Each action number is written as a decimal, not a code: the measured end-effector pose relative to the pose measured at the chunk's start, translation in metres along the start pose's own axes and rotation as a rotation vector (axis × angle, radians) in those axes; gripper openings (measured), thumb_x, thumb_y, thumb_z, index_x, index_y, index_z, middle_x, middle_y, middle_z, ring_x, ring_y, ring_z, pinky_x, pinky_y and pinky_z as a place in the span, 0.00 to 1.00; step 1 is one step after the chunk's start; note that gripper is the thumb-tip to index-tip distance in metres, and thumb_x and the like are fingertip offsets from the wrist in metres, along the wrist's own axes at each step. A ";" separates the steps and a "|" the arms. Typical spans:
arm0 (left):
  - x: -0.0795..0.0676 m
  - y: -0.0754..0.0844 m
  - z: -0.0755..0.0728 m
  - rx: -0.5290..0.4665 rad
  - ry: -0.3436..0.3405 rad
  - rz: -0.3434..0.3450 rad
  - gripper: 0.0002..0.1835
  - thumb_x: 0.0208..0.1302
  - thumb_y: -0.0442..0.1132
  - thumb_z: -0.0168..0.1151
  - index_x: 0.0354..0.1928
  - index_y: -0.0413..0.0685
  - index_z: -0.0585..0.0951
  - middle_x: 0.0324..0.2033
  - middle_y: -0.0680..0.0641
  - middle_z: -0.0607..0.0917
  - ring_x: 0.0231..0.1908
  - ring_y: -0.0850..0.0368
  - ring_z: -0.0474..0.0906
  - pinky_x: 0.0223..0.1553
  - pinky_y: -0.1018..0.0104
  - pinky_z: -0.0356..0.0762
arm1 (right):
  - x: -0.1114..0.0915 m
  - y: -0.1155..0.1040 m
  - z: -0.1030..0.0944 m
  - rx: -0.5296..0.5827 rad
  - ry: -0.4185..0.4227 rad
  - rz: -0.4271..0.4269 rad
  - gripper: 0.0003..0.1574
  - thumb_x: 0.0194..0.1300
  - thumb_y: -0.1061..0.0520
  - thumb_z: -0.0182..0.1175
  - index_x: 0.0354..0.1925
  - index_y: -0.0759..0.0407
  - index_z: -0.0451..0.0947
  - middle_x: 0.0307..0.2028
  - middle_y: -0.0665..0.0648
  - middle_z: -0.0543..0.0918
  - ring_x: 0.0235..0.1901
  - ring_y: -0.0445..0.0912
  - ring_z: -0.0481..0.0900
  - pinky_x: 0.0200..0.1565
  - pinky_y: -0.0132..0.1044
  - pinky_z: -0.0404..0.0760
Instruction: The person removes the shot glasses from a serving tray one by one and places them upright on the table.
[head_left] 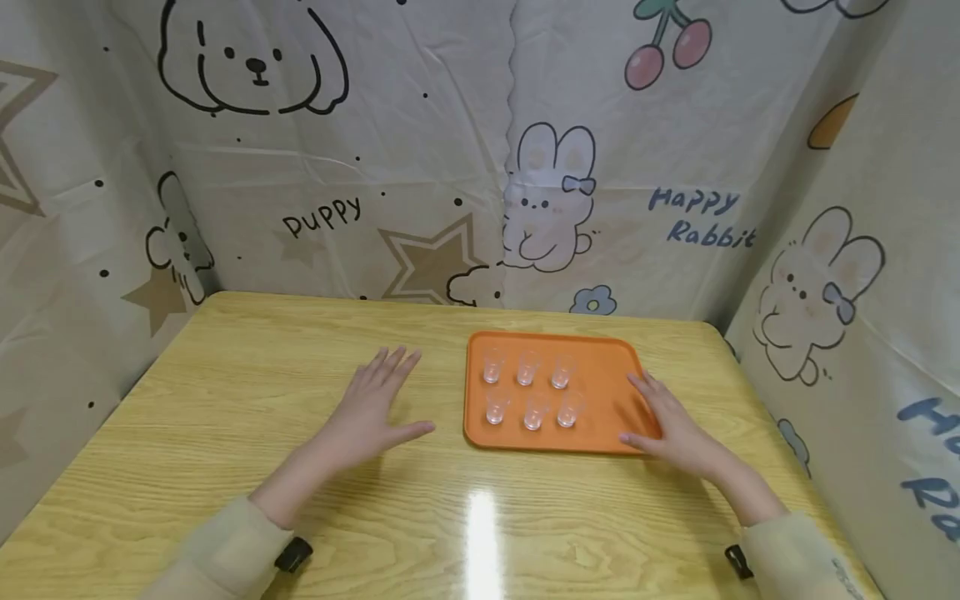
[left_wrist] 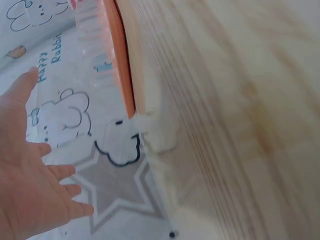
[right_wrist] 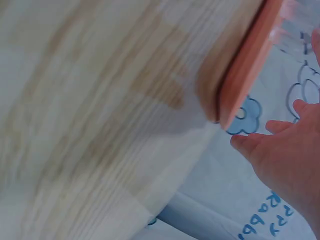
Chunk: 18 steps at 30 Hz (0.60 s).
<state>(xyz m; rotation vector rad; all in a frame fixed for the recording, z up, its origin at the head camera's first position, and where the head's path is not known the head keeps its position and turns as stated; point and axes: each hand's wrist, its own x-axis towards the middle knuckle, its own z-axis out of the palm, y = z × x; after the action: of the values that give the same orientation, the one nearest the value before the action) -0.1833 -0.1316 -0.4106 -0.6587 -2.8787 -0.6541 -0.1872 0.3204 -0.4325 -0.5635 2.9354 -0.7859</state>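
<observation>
An orange tray (head_left: 607, 400) lies on the wooden table, right of the middle in the head view. On its left and centre stand several small clear glasses (head_left: 536, 412), upright in two rows. My left hand (head_left: 367, 412) hovers left of the tray with fingers spread and holds nothing. At the tray's right edge is my right hand (head_left: 671, 429), fingers apart, overlapping the rim in the head view. In the right wrist view the right hand (right_wrist: 287, 155) shows beside the tray's corner (right_wrist: 240, 85). The left wrist view has the left hand (left_wrist: 35, 175) with the tray (left_wrist: 122, 65) beyond.
The light wooden table (head_left: 247, 375) has a bright glare strip in front of the tray. Pale curtains (head_left: 420, 150) with cartoon prints hang behind the table and at both sides. Both wrists wear black straps (head_left: 292, 553) near beige sleeves (head_left: 217, 550).
</observation>
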 end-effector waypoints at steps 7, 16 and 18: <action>0.026 0.016 0.018 -0.198 -0.075 0.044 0.51 0.44 0.68 0.59 0.68 0.65 0.46 0.67 0.53 0.52 0.67 0.52 0.43 0.63 0.46 0.45 | -0.001 0.013 0.005 0.021 -0.071 0.006 0.59 0.50 0.39 0.63 0.69 0.50 0.39 0.68 0.67 0.36 0.65 0.66 0.39 0.54 0.67 0.49; 0.057 0.025 0.037 -0.308 -0.145 0.067 0.48 0.45 0.61 0.64 0.67 0.58 0.53 0.65 0.54 0.60 0.64 0.54 0.54 0.62 0.54 0.54 | -0.008 0.020 0.010 -0.013 -0.110 0.036 0.58 0.51 0.36 0.60 0.69 0.55 0.42 0.68 0.67 0.36 0.64 0.67 0.41 0.55 0.65 0.52; 0.063 0.027 0.041 -0.330 -0.169 0.069 0.47 0.45 0.60 0.65 0.67 0.57 0.55 0.64 0.53 0.61 0.64 0.54 0.54 0.62 0.55 0.54 | -0.008 0.020 0.010 -0.018 -0.113 0.046 0.57 0.51 0.35 0.59 0.69 0.55 0.43 0.68 0.67 0.36 0.64 0.67 0.41 0.55 0.65 0.53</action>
<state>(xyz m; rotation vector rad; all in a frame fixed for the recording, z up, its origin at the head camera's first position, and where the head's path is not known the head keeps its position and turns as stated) -0.2285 -0.0676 -0.4238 -0.8895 -2.9073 -1.1286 -0.1849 0.3349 -0.4513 -0.5210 2.8444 -0.6995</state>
